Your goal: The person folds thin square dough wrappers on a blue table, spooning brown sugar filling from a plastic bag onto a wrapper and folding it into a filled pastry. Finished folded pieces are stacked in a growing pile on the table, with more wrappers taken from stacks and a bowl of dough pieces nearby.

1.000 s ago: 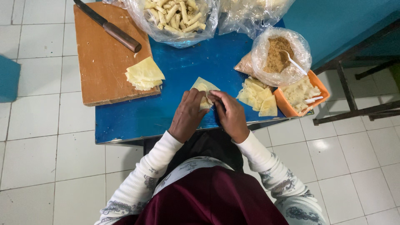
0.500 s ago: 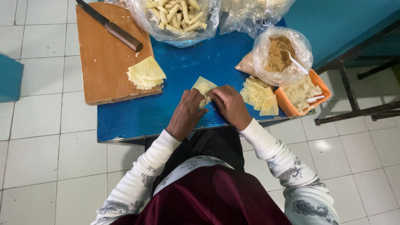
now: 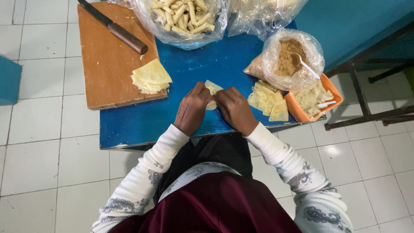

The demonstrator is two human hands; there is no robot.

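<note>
**Two hands on one pastry sheet**

The left hand (image 3: 192, 108) and right hand (image 3: 233, 108) both curl closed around one pale wrapper (image 3: 212, 91) on the blue table (image 3: 142, 125). Two wrapper stacks lie near: one (image 3: 150, 77) on the cutting board (image 3: 108, 64) beside one knife (image 3: 113, 26), one (image 3: 268, 100) beside the orange tub (image 3: 334, 101).

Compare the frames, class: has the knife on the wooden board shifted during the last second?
No. The knife lies at the same angle on the cutting board, handle near the board's right edge; only the camera moved.
</note>
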